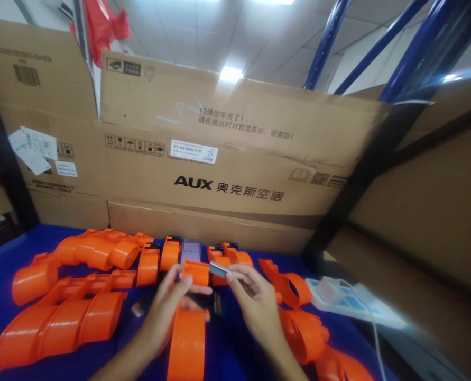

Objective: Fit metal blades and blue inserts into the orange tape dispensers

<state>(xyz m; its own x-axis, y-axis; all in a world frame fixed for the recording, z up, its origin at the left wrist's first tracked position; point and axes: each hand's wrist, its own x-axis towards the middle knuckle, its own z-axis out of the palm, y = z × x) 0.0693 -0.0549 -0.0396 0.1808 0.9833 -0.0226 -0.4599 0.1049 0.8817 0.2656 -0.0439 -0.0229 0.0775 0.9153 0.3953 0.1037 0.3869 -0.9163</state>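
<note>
My left hand (172, 299) is closed on an orange plastic ring part (195, 272), its thumb pressed on the upper block while the wide curved band hangs below. Between the thumb and fingers of my right hand (255, 296) is a small grey metal-looking piece (219, 270). The far end of that piece meets the right side of the orange block; whether it sits inside cannot be made out. Behind my hands stand similar orange rings (148, 267) with dark pieces on top.
Rows of orange rings (61, 323) lie on the blue surface at left, and more rings (302, 333) at right. A phone-like rectangle (191, 250) stands at the back. White trays with a cable (350, 299) lie right. A cardboard wall (227, 169) closes the rear, beside a dark post (342, 211).
</note>
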